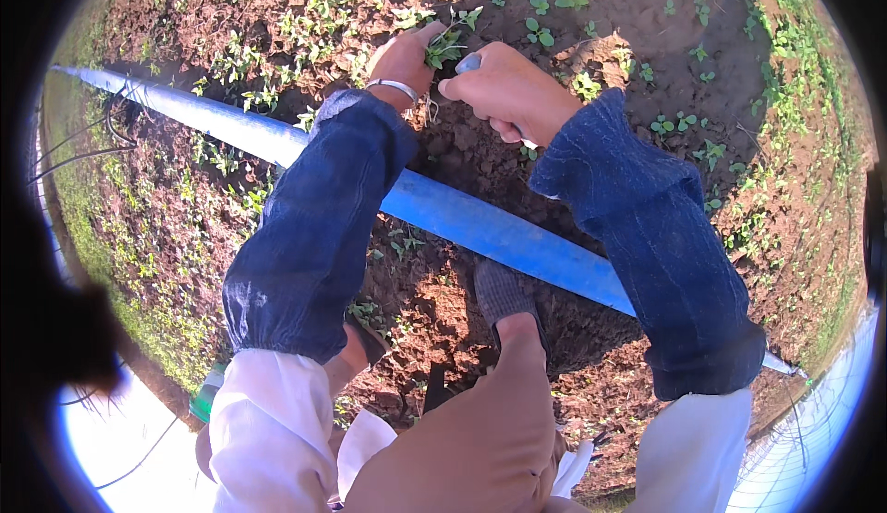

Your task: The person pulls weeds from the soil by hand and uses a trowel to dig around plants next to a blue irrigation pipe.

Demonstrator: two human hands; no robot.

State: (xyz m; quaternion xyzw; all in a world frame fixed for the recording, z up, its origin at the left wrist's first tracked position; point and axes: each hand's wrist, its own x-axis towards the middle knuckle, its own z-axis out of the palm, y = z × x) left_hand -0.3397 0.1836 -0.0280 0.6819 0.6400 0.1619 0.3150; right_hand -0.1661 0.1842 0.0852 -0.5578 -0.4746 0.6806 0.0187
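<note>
Soil (471, 157), brown and crumbly, lies along both sides of the long, smooth, blue tube (485, 225) that runs slantwise beneath our 2 dark-blue cloth sleeves (319, 213). Beyond the tube we see the left hand (404, 60), a silvery-white bracelet (393, 85) at its wrist, its fingers curled nearly closed about a small, green, leafy sprig (445, 48); we cannot tell whether the roots are in the ground or out of it. Also beyond the tube, the right hand (513, 88) is balled into a fist around a smooth, grey-blue, rounded handle (468, 62), whose end shows by the thumb while the rest is mostly hidden. We judge the step in hand to be gripping the sprig with 1 hand while the other holds the handle close by. The next move, as we read it, calls for a firm hold low on the stem, with the handle's hidden end kept clear of the left fingertips. Farther beyond the tube grow low, round-leaved, green seedlings (540, 33), which seem easy to crush.
</note>
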